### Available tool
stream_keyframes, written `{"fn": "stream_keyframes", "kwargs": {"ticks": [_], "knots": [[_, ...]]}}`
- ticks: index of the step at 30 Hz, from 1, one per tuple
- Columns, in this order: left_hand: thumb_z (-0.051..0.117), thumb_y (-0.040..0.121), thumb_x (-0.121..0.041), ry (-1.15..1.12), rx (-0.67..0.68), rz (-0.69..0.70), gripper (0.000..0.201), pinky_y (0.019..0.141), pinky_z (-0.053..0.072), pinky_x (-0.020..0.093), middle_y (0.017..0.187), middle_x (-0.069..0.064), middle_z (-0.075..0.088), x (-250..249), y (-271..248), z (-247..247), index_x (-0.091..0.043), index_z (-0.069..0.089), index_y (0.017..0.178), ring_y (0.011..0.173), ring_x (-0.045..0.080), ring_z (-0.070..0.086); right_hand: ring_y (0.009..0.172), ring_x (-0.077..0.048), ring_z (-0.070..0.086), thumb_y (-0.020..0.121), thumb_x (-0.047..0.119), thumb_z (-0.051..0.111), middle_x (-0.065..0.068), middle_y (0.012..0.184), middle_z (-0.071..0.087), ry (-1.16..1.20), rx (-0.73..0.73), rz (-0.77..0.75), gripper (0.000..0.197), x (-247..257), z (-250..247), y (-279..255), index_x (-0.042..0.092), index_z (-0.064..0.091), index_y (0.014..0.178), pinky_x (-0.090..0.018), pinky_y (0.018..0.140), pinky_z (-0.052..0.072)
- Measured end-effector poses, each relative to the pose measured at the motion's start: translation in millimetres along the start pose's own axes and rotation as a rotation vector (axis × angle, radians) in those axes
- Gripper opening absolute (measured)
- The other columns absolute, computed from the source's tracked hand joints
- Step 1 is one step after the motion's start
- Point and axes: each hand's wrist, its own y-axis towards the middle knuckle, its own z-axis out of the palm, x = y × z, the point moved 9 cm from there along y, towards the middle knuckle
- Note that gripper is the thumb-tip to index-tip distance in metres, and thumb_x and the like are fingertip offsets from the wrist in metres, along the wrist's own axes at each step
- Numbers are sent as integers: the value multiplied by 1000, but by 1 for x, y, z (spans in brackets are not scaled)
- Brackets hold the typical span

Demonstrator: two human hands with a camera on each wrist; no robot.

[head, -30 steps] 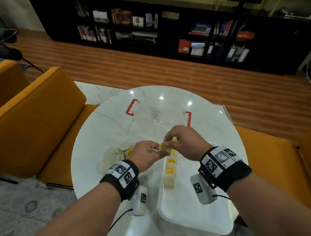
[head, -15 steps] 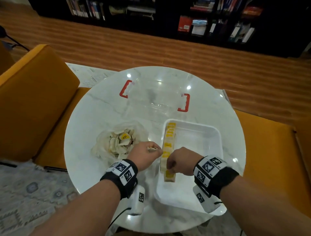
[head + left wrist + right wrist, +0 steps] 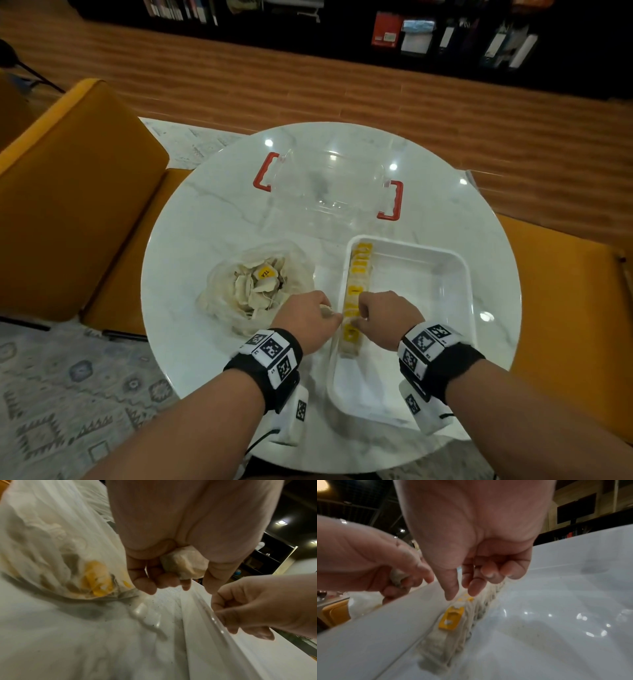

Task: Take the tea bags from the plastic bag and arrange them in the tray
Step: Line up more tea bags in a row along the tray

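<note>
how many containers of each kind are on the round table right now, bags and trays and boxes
crumpled clear plastic bag holding loose tea bags: 1
white rectangular plastic tray with a row of tea bags along its left wall: 1
clear plastic box with red handles: 1
total: 3

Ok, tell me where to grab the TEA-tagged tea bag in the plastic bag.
Pinch the yellow tag from above. It lies face up on top of the heap in the plastic bag, whose mouth is open upward, so your fingers likely won't need to dig.
</note>
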Motion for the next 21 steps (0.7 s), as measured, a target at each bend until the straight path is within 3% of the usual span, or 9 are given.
{"fn": "stream_keyframes", "kwargs": {"ticks": [3,6,9,11,13,16,18,19,21], "knots": [[61,85,-47,78,41,-13,29,70,40,25,93,-4,61,1,2,6,-21,62,97,84,14,54,84,-16,58,87,34,55,3,91,64,-1,132,-119,9,5,1,-9,28,60,84,-25,70,44],[58,85,-44,127,91,-1,25,69,39,26,86,-3,59,-1,4,12,-19,60,85,82,16,54,98,-17,59,90,33,53,2,107,65,-132,371,-198,24,16,30,-21,24,67,106,-26,79,45],[56,85,-42,151,108,15,25,66,37,26,76,-5,56,-3,6,15,-20,55,74,78,17,53,103,-23,60,90,33,52,-3,111,65,-199,395,-204,30,21,45,-19,20,64,115,-33,87,50],[57,85,-42,166,107,29,27,64,36,26,72,-5,54,-3,8,16,-20,53,70,77,18,54,104,-22,60,89,33,55,-2,113,64,-149,365,-185,31,21,47,-15,23,62,116,-32,87,49],[57,86,-42,175,114,41,27,65,36,26,72,-6,54,-3,9,18,-20,54,72,79,19,55,102,-21,60,88,33,56,-1,112,64,-113,333,-175,29,20,46,-12,24,62,115,-29,83,48],[59,87,-48,148,123,20,29,70,39,26,86,-5,58,-2,6,15,-19,59,86,90,18,58,99,-22,60,89,37,55,-2,108,64,-122,354,-176,28,20,45,-13,22,63,111,-30,81,48],[56,86,-61,20,135,-35,45,70,42,26,90,-4,60,0,4,9,-17,62,96,86,15,58,95,-21,61,91,38,52,-3,104,65,-105,324,-173,27,18,32,-13,21,65,108,-31,81,50],[51,87,-66,-148,157,-91,54,67,44,28,88,-3,60,3,2,7,-15,62,100,80,15,58,93,-19,61,92,37,51,-1,103,66,-61,265,-167,25,17,19,-12,22,66,105,-30,80,49],[37,88,-72,-724,265,-279,67,56,46,30,78,5,58,7,-5,12,-10,59,105,62,18,55,84,-11,58,93,32,52,5,94,65,109,76,-163,19,16,-17,-11,24,67,99,-23,74,44]]}}
